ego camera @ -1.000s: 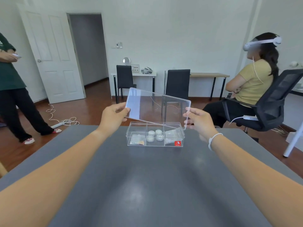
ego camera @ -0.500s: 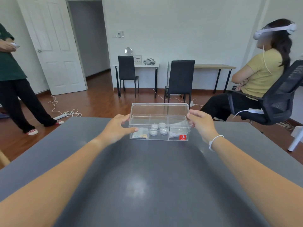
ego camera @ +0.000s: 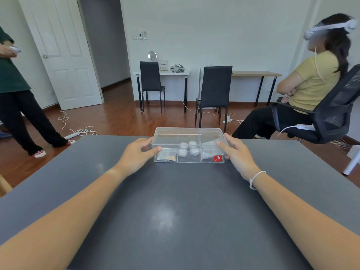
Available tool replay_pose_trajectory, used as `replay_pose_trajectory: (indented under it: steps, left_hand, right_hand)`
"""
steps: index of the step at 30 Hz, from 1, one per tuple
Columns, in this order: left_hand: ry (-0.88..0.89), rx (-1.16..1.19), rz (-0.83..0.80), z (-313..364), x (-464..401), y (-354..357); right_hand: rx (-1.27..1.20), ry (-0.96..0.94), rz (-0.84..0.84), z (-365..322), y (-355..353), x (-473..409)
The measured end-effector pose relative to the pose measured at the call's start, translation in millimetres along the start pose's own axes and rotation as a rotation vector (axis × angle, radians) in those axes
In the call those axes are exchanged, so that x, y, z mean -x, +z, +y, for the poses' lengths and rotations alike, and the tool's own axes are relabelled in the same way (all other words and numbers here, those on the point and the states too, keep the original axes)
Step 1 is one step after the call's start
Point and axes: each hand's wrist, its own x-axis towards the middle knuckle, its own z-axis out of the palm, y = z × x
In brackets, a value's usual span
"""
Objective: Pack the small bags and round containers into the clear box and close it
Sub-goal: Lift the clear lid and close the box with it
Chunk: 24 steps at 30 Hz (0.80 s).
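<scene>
The clear box (ego camera: 195,160) stands on the grey table (ego camera: 175,211) near its far edge, and its clear lid (ego camera: 187,135) lies flat on top. Several white round containers (ego camera: 188,149) fill the middle compartment. A small bag (ego camera: 168,157) lies in the left compartment and another small bag (ego camera: 206,155) in the right one, behind a red sticker (ego camera: 217,158). My left hand (ego camera: 136,154) holds the lid's left end, thumb at the front corner. My right hand (ego camera: 236,154) holds the right end, thumb on the lid's top.
A person in a yellow shirt (ego camera: 311,84) sits on an office chair (ego camera: 331,114) beyond the table's far right corner. Another person (ego camera: 17,94) stands at the left. Two black chairs (ego camera: 214,90) and desks stand by the back wall. Cables (ego camera: 78,129) lie on the floor.
The lid, held tilted above the box a second ago, has come down and now lies flat on the box. Both hands have lowered with it to the box's ends.
</scene>
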Motion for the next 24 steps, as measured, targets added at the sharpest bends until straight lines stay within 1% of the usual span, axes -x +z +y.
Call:
replay_pose_trajectory:
  steps: [10, 14, 24]
  left_hand:
    - [-0.017, 0.098, 0.04, 0.6, 5.9, 4.9]
    - [-0.037, 0.157, 0.02, -0.1, 8.3, 9.1]
    - [-0.07, 0.131, -0.014, -5.4, 5.3, 9.6]
  right_hand:
    - [0.056, -0.016, 0.03, 1.2, 3.4, 2.0]
    - [0.099, -0.025, 0.04, 2.5, 4.1, 1.8]
    - [0.126, -0.024, 0.061, 4.4, 4.6, 4.7]
